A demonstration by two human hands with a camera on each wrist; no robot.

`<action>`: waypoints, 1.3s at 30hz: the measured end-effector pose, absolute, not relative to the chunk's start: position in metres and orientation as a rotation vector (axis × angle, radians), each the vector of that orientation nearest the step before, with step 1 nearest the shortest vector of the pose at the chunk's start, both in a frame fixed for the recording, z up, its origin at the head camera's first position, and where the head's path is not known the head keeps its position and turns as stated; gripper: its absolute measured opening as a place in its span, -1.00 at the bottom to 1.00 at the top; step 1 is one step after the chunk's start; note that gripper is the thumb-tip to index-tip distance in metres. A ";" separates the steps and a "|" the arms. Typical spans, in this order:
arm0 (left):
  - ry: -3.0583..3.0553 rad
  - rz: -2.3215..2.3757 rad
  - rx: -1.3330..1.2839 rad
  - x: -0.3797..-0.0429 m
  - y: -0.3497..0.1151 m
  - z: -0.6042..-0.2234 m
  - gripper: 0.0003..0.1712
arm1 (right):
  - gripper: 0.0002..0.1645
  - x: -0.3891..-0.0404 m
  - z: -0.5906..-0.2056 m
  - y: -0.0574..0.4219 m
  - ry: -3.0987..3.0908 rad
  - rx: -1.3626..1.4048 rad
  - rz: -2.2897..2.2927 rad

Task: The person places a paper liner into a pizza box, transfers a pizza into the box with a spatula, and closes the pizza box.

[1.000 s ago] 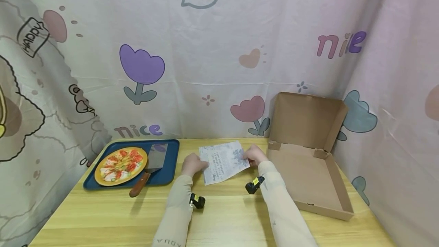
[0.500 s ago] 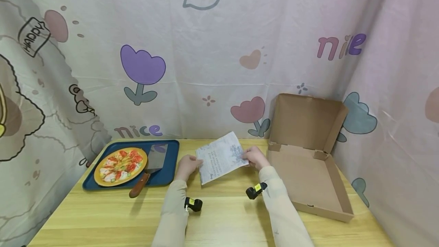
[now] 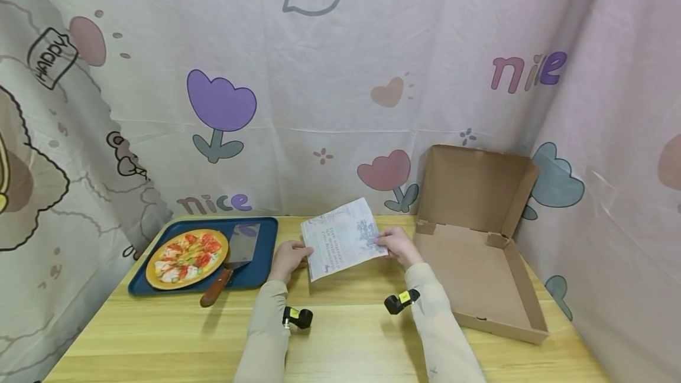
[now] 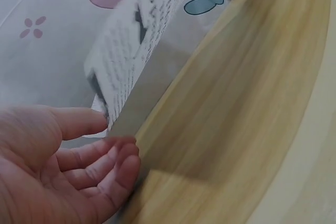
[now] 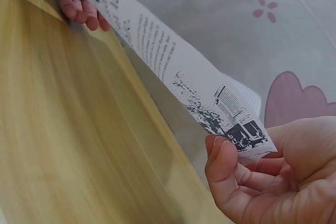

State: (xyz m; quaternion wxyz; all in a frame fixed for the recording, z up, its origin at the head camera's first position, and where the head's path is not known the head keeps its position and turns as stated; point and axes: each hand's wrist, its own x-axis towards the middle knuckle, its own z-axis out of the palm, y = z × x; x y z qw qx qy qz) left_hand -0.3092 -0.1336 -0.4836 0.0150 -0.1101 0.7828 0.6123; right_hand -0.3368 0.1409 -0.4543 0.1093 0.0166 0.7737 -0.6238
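A printed sheet of paper (image 3: 340, 238) is held up over the table, tilted, its left corner lower than its right. My left hand (image 3: 288, 260) pinches its left edge between thumb and fingers; in the left wrist view the thumb of this hand (image 4: 68, 166) meets the edge of the paper (image 4: 144, 40). At the opposite edge, my right hand (image 3: 399, 246) pinches a corner. The right wrist view shows thumb and fingers of the right hand (image 5: 273, 171) on the dark-printed corner of the paper (image 5: 173, 72), which looks double-layered there.
An open cardboard box (image 3: 479, 276) stands at the right, lid raised against the curtain (image 3: 330, 75). On the left, a blue tray (image 3: 260, 270) bears a pizza (image 3: 187, 259) and a pie server (image 3: 215, 288), its wooden handle over the rim. The table (image 3: 340, 336) is light wood.
Both hands have raised the paper off the table and tipped its far edge upward. The left hand has shifted slightly left. Tray, pizza, pie server and box stay in place.
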 end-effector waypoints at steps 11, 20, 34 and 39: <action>2.298 2.025 -0.341 -0.311 -0.132 -0.479 -0.57 | -0.81 -0.334 -0.455 0.144 2.279 0.039 -1.884; 2.297 2.061 -0.280 -0.313 -0.127 -0.473 -0.64 | -0.79 -0.326 -0.444 0.151 2.299 -0.001 -1.902; 2.287 2.121 -0.146 -0.306 -0.109 -0.448 -0.72 | -0.72 -0.311 -0.434 0.176 2.383 -0.030 -1.941; 2.296 2.120 -0.099 -0.304 -0.102 -0.440 -0.75 | -0.72 -0.304 -0.429 0.186 2.440 -0.024 -1.940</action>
